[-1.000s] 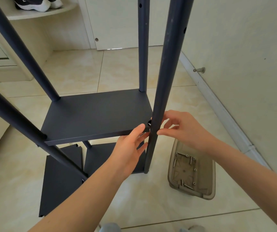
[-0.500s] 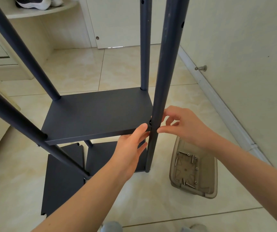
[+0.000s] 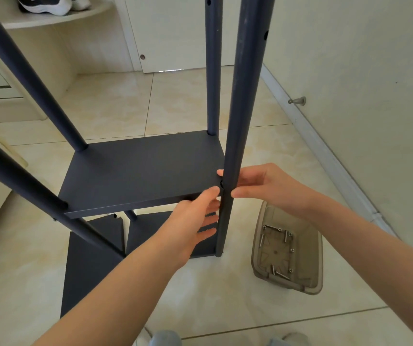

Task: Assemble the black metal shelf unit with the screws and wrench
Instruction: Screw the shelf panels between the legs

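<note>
We hold the shelf (image 3: pixel 140 173) and post (image 3: pixel 237 121) together at the shelf's near right corner.
Our left hand (image 3: pixel 190 228) has its fingers straight beneath it, thumb on the edge. Our right hand (image 3: pixel 267 186) wraps its fingers round the post, which hides the joint. A tray (image 3: pixel 307 245) of screws (image 3: pixel 286 236) sits on the floor (image 3: pixel 225 308) beside it.

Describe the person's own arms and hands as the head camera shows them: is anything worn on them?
The left arm and right arm are bare as far as the frame shows, with no sleeves in view. The left hand and right hand wear no gloves, and no watch, bracelet or ring shows. No markings are visible on either.
</note>
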A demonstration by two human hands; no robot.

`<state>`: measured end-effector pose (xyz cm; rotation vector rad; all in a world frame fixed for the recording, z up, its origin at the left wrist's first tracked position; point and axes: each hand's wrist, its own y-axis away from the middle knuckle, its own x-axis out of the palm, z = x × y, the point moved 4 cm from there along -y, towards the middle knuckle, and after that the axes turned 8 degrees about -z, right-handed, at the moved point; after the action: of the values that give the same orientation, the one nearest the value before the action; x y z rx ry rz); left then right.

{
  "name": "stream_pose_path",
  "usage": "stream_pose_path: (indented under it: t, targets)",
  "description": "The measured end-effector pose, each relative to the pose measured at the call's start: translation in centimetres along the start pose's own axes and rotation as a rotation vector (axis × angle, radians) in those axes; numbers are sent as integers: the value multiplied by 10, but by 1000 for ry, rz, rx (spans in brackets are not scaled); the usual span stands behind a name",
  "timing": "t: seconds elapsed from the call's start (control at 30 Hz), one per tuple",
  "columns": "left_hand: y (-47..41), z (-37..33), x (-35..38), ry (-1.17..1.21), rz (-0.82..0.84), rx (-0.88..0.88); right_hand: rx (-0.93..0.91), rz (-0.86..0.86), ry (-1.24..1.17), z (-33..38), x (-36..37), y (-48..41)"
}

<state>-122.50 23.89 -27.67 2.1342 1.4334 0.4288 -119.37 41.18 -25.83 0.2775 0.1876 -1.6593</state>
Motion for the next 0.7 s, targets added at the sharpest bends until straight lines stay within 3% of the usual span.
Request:
stream_pose_path:
  t: [0.1,0.23,0.3,0.43,0.7]
  targets:
    - [10,-14,-11,-291,-32,272,30,2,7,0,0,-3]
    - [27,-43,-11,-638,-355,923,81,30,39,2,-2,-6]
    - [27,-48,-3,-823,-414,1100,97,34,64,3,-4,-7]
    - [12,-44,10,-1003,-405,1089,139,40,56,4,-3,-8]
    - [2,-45,12,-927,-465,1138,330,212,-218,-3,-11,-5]
